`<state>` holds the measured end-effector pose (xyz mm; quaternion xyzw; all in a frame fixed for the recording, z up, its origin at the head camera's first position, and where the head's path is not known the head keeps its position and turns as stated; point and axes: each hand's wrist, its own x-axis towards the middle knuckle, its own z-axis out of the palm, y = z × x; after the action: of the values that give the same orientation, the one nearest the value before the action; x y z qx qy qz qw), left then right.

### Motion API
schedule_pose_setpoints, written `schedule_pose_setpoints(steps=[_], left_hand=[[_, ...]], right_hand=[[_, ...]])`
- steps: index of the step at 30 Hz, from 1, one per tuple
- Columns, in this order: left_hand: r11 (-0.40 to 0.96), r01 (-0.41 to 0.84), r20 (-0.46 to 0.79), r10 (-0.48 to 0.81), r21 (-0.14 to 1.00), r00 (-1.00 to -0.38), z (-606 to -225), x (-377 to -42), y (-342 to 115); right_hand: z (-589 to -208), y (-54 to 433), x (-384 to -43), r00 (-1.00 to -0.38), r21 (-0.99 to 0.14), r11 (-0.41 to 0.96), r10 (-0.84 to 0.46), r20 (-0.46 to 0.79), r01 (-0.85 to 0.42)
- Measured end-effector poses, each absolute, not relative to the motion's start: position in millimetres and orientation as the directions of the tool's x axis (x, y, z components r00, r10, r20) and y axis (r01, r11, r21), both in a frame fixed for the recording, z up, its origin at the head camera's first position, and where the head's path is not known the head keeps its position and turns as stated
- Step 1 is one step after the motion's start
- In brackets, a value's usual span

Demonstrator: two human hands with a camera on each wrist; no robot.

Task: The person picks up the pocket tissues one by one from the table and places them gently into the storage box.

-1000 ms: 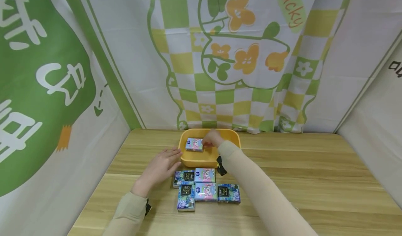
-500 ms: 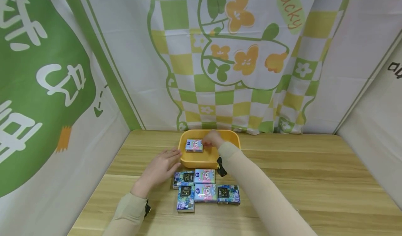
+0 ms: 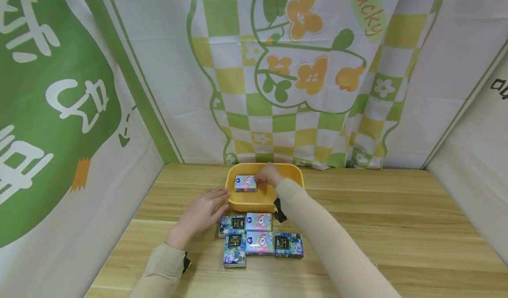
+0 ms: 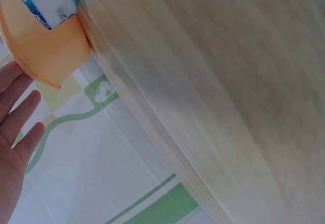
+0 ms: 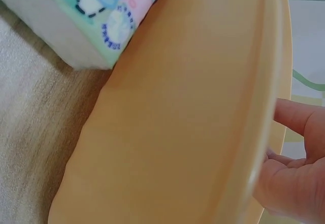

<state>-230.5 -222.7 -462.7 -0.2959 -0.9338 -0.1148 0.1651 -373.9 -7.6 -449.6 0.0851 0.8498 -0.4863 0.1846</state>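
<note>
A yellow plastic basket (image 3: 259,206) stands at the back of the table. Inside it, toward the left, lies a pink-and-blue cartoon tissue pack (image 3: 245,183). My right hand (image 3: 270,174) reaches over the basket's front wall, its curled fingers pinching the right end of that pack. The right wrist view hides the fingertips behind the basket wall. With fingers fairly straight, my left hand (image 3: 204,210) touches the basket's left side; the left wrist view shows this hand (image 4: 15,127) at the rim.
In front of the basket lie two cartoon tissue packs, one nearer (image 3: 259,243) and one farther (image 3: 259,221). Dark-blue floral tissue packs lie around them: upper left (image 3: 232,225), lower left (image 3: 235,250) and right (image 3: 289,245). A patterned curtain (image 3: 301,126) hangs behind the wooden table (image 3: 381,214).
</note>
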Motion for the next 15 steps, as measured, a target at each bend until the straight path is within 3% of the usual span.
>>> schedule_pose_setpoints(steps=[8,15], left_hand=[[0.8,0.589,0.366,0.517,0.116,-0.774,-462,-231,-222],[0.798,0.591,0.373,0.515,0.12,-0.771,-461,-231,-221]], right_hand=[[-445,-5,-369,-0.926,-0.803,0.513,-0.039,-0.374,0.303],[-434,-3,-359,-0.954,-0.727,0.662,-0.057,-0.294,0.184]])
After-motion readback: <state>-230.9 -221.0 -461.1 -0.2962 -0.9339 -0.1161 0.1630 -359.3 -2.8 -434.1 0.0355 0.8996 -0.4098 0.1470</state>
